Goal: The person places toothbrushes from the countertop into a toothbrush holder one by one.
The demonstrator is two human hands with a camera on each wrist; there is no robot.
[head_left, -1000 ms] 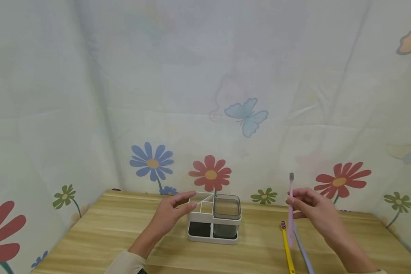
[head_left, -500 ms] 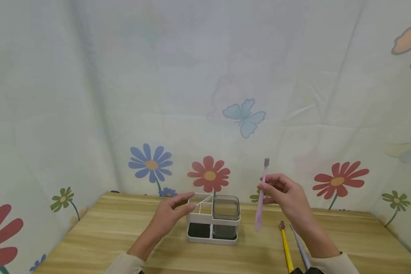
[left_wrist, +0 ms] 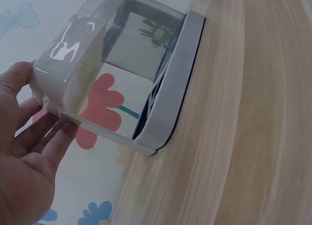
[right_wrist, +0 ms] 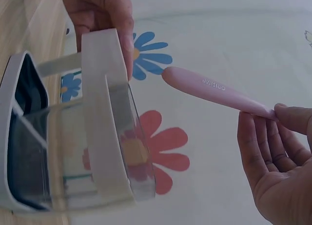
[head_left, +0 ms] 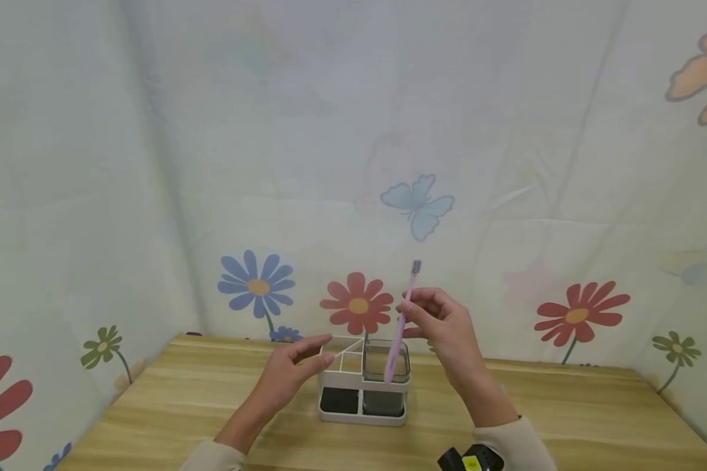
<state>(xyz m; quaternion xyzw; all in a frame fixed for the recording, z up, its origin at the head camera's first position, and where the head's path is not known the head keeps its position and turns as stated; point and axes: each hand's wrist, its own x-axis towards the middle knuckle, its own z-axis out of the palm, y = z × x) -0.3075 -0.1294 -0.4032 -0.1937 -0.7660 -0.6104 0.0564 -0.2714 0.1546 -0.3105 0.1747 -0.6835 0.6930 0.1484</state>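
Head view: right-hand fingers (head_left: 433, 297) pinch a pink toothbrush (head_left: 396, 343).

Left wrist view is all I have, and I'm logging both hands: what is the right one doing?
Observer: The right hand's grip pinches a pink toothbrush.
Operator: Which end is up?
Observer: The bristles; the head view shows them above the grip.
Operator: Is any of it inside something?
Observer: No. The right wrist view shows a gap between the lower end of the handle and the clear cup.
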